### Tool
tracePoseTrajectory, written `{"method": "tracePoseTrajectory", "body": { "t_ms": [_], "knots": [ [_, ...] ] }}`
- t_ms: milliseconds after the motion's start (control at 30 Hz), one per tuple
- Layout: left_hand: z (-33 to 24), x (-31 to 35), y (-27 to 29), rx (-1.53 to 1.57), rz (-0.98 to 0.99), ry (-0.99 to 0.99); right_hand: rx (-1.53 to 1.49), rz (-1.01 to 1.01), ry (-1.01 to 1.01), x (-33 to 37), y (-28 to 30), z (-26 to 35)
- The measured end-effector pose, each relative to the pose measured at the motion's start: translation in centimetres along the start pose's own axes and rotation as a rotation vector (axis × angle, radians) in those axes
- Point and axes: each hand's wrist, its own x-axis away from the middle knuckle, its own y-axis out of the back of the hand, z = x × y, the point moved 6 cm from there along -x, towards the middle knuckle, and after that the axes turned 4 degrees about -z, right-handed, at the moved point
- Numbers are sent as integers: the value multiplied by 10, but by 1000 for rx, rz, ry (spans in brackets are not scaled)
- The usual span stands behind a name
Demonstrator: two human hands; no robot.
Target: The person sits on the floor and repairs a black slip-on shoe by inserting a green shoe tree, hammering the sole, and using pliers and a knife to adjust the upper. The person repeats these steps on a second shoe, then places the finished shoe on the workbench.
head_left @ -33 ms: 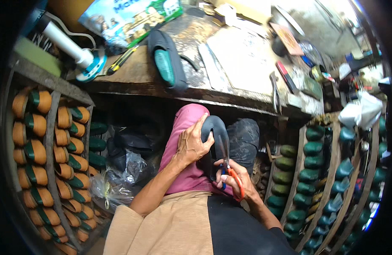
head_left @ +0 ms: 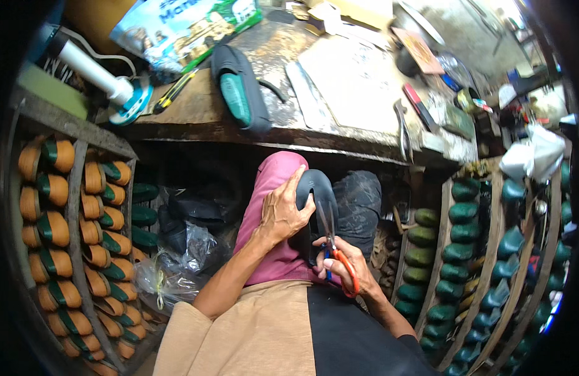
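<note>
A dark shoe upper (head_left: 315, 180) with a slit at its front rests over my pink-covered left thigh. My left hand (head_left: 282, 208) grips its left side, the thumb tucked into the slit and the fingers along the outer edge. In my right hand (head_left: 359, 262) is a pair of scissors with orange and blue handles (head_left: 348, 274). Its blades point away from me, spread slightly apart at the slit; whether they touch the upper I cannot tell. Lower parts of the upper are hidden by my hands.
Ahead stands a workbench (head_left: 339, 139) bearing a dark shoe (head_left: 255, 111) on a green last, a yellow-black cutter (head_left: 175, 91), pliers (head_left: 403, 130) and a white sheet (head_left: 358, 81). Racks of orange-green lasts (head_left: 56, 227) stand left, green lasts (head_left: 457, 252) right. Plastic bags (head_left: 167, 272) lie lower left.
The scissor blades look a little wider apart than before and my right hand has shifted slightly to the left. My left hand keeps its hold on the upper.
</note>
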Motion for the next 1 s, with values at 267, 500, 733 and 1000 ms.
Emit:
{"method": "tracePoseTrajectory", "body": {
  "t_ms": [267, 500, 733, 1000],
  "knots": [
    [-46, 0, 27, -206, 319, 4, -184, -44, -8, 12, 2, -28],
    [-68, 5, 38, -227, 437, -9, -178, -13, -15, 8, 1, -21],
    [-90, 10, 44, -210, 439, -85, -88, -117, 44, 13, 2, -17],
    [-101, 13, 37, -182, 464, -88, -52, -199, 154, 21, 3, -10]
  ]
}}
